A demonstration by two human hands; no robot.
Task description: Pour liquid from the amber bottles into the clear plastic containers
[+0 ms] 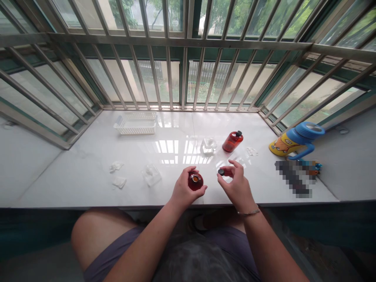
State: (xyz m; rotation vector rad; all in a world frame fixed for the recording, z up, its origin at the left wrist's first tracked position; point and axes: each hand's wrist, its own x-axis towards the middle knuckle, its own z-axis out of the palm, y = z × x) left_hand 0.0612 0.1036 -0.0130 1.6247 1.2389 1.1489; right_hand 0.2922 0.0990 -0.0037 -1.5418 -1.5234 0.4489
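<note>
Apparently, from afar, I'm at the unscrewed stage, left hand point(182, 189) holding the open bottle point(195, 181) in curled fingers nearside of the capped bottle point(232, 142), right hand point(237, 185) pinching a black cap point(221, 172), the next move calling for steadiness.

Between the left hand point(182, 188) and the right hand point(239, 188) there is a narrow gap, and ahead of the left hand a wide bare lane of counter point(173, 135) runs to the window bars point(176, 42), bounded by a clear container point(152, 174) to that hand's left and another clear container point(209, 145) ahead of the gap. Beyond the right hand, the capped red bottle point(232, 142) blocks the way forward, with white scraps point(252, 151) beside it; to that hand's right, bare counter reaches as far as a pixelated dark object point(293, 178) and the blue-and-yellow flask point(284, 144).
</note>
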